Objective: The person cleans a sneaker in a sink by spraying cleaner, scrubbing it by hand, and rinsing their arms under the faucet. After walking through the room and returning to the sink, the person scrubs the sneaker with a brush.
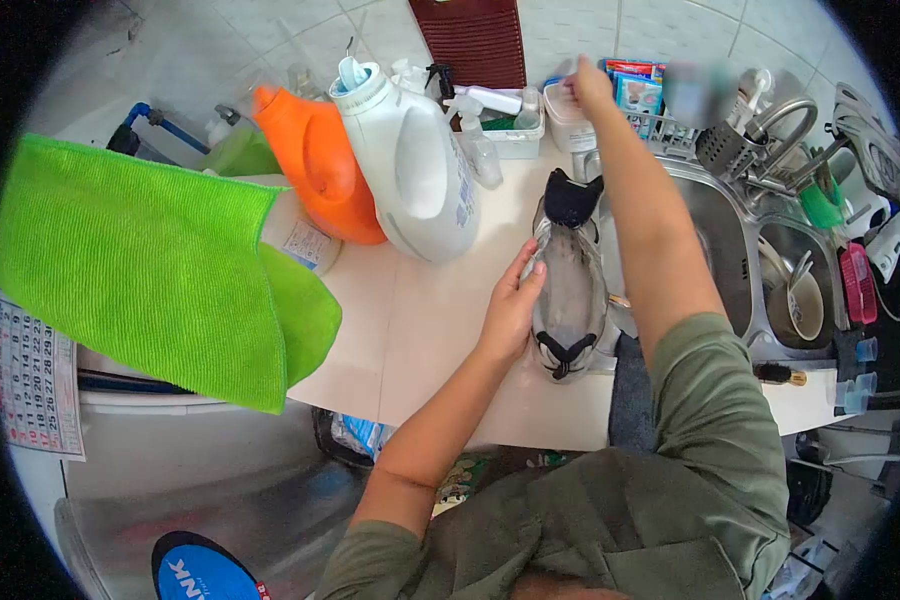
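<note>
A grey and black shoe (570, 275) rests lengthwise on the pale counter (430, 350), beside the sink. My left hand (513, 310) grips its left side, with the thumb towards the upper edge and the fingers partly hidden. My right arm stretches past the shoe to the back wall. There my right hand (592, 92) is beside or over a lidded white tub (568, 115). Its fingers are small and partly hidden, so I cannot tell whether they hold anything.
A white jug (410, 170) and an orange jug (320, 165) stand left of the shoe. A green cloth (150, 260) hangs at the left. On the right, the steel sink (715, 220) has a bowl (798, 305) in its smaller basin. Bottles fill a white basket (515, 143) behind.
</note>
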`<state>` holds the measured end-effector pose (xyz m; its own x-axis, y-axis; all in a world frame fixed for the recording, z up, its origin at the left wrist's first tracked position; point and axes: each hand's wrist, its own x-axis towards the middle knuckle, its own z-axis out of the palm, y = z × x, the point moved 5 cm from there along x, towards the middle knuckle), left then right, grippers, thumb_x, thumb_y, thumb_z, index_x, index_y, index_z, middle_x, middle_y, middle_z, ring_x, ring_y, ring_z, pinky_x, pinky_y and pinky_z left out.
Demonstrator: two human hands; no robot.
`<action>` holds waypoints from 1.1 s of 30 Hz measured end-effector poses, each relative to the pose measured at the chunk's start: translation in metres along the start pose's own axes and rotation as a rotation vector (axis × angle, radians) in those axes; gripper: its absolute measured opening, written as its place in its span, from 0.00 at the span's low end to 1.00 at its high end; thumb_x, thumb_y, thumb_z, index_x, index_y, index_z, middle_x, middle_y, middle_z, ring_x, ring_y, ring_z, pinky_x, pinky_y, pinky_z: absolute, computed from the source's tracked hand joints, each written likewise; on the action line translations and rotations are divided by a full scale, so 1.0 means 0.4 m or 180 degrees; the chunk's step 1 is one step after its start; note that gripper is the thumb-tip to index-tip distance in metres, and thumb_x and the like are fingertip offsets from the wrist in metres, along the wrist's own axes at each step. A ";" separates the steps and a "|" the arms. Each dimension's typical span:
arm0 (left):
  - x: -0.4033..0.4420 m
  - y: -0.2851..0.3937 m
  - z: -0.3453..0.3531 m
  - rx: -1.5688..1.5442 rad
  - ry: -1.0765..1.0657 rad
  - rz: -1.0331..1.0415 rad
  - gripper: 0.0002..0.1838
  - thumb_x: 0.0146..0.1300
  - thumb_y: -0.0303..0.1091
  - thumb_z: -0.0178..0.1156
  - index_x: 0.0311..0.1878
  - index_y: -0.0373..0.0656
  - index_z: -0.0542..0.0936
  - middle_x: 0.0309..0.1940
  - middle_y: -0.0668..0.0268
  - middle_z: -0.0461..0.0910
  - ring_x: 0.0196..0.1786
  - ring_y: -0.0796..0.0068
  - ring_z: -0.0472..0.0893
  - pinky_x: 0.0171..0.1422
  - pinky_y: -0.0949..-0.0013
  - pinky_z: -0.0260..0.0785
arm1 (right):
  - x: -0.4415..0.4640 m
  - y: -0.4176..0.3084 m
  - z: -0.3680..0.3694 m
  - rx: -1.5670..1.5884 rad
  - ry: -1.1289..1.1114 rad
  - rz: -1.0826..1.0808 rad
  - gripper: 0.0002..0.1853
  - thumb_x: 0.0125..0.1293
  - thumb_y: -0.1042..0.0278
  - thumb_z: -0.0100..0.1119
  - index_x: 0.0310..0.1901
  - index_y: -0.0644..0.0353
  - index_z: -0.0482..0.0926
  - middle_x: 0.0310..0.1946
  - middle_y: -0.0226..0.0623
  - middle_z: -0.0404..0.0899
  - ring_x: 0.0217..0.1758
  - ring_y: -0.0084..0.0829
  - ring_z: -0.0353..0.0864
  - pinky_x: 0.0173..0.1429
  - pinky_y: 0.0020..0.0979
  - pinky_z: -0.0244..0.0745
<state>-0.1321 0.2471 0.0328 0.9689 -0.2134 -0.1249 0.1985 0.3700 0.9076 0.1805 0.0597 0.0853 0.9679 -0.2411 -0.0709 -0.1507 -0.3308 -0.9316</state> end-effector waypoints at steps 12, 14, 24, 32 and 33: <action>0.019 -0.012 0.019 -0.0667 -0.0269 0.0083 0.32 0.66 0.51 0.48 0.67 0.41 0.57 0.58 0.61 0.67 0.60 0.67 0.68 0.63 0.61 0.61 | -0.755 0.031 -0.079 0.3353 -0.1719 0.0621 0.26 0.70 0.51 0.38 0.43 0.71 0.74 0.38 0.46 0.78 0.44 0.38 0.78 0.55 0.39 0.73; 0.010 -0.010 0.016 -0.0682 -0.0266 -0.0074 0.30 0.67 0.50 0.47 0.66 0.43 0.58 0.56 0.61 0.69 0.58 0.67 0.70 0.61 0.61 0.63 | -0.870 0.037 -0.050 0.2593 -0.1240 0.0748 0.27 0.68 0.47 0.41 0.42 0.68 0.76 0.37 0.44 0.79 0.41 0.36 0.79 0.51 0.37 0.72; 0.045 -0.051 -0.007 -0.0633 -0.0118 -0.0499 0.25 0.68 0.45 0.45 0.64 0.45 0.61 0.56 0.60 0.70 0.55 0.67 0.73 0.58 0.63 0.66 | -0.925 0.014 0.083 -0.0389 -0.1067 0.0073 0.44 0.64 0.35 0.34 0.64 0.74 0.50 0.65 0.56 0.55 0.67 0.43 0.58 0.67 0.39 0.51; 0.008 -0.002 0.055 -0.0183 0.0201 -0.0138 0.28 0.69 0.48 0.43 0.64 0.37 0.63 0.50 0.64 0.73 0.45 0.73 0.73 0.49 0.71 0.65 | -0.850 0.087 0.134 0.1722 -0.0196 0.0882 0.39 0.64 0.43 0.42 0.60 0.76 0.57 0.62 0.60 0.56 0.66 0.45 0.60 0.67 0.41 0.54; 0.008 -0.008 0.052 -0.0104 0.0381 -0.0133 0.27 0.68 0.47 0.45 0.63 0.37 0.63 0.45 0.66 0.76 0.37 0.74 0.76 0.42 0.71 0.69 | -0.879 0.077 0.115 0.1795 -0.0487 0.0932 0.38 0.64 0.44 0.43 0.60 0.76 0.59 0.62 0.60 0.58 0.65 0.45 0.62 0.66 0.41 0.56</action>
<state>-0.1328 0.2266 0.0378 0.9700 -0.1205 -0.2109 0.2417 0.3928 0.8873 -0.1552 0.1761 0.0652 0.9268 -0.1021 -0.3614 -0.3241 0.2683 -0.9072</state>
